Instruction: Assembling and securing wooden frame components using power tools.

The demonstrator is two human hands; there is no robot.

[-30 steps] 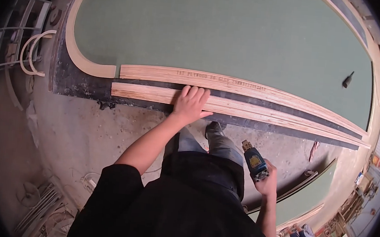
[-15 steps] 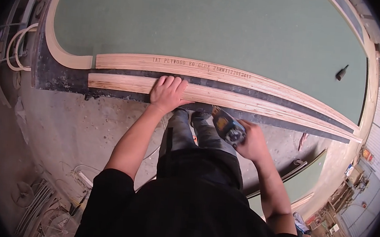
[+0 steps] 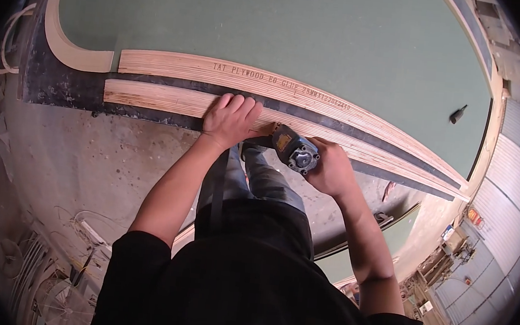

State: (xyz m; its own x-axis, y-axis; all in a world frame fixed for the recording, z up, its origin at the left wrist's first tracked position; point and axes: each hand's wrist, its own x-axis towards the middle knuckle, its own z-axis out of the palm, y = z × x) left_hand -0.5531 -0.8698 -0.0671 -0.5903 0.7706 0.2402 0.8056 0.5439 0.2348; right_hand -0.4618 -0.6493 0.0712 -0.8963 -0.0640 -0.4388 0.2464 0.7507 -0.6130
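My left hand [image 3: 231, 121] grips the near bundle of thin plywood strips [image 3: 154, 96], its fingers over the top and the thumb at the near side. In my right hand [image 3: 332, 169] is a nail gun [image 3: 298, 152], dark with a round bolted cap. Its nose meets the near side of the bundle, just right of my left hand; the contact point is partly hidden. Beyond, a second curved plywood stack [image 3: 175, 71] with printed letters lies along the green panel [image 3: 272, 21]. A dark strip of tabletop [image 3: 69, 84] shows around the wood.
A curved wooden edge piece [image 3: 65, 52] borders the panel at the left. A small dark bottle-shaped object [image 3: 458, 114] lies on the panel at the right. Another green panel [image 3: 351, 248] leans below the table at the right. Wooden rings [image 3: 10, 48] hang past the left end.
My right hand has brought the nail gun up and left to the near bundle. My left hand keeps its hold. The whole view has shifted slightly.
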